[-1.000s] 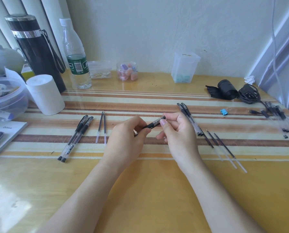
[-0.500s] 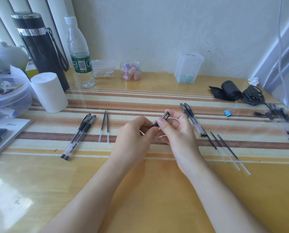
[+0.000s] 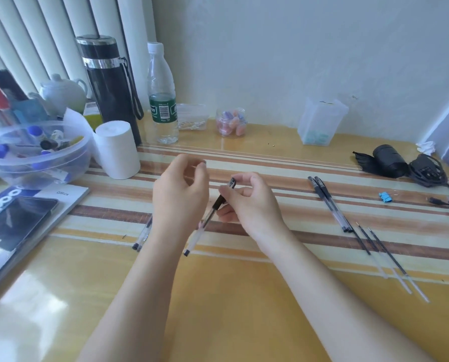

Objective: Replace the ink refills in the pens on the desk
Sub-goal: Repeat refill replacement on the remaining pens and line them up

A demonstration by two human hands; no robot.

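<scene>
My right hand [image 3: 252, 205] pinches a clear pen [image 3: 205, 223] at its black grip. The pen slants from a black cap end near my fingertips down to its tail just above the desk. My left hand [image 3: 180, 190] hovers left of the pen with loosely curled fingers and does not touch it; nothing shows between thumb and forefinger. Two capped pens [image 3: 327, 202] lie to the right, with three loose refills [image 3: 382, 252] beside them. The tips of more pens [image 3: 143, 235] show from behind my left forearm.
At the left stand a plastic bowl of markers [image 3: 38, 155], a white paper roll [image 3: 116, 150], a black flask [image 3: 108, 82] and a water bottle [image 3: 163, 100]. A phone on a booklet [image 3: 17, 220] lies near the left edge. A black pouch with cable [image 3: 393, 163] and a blue clip [image 3: 385, 197] are at the right.
My left hand has let go of the pen and lifted up and to the left. The pen now hangs tilted from my right hand alone. The view has turned left.
</scene>
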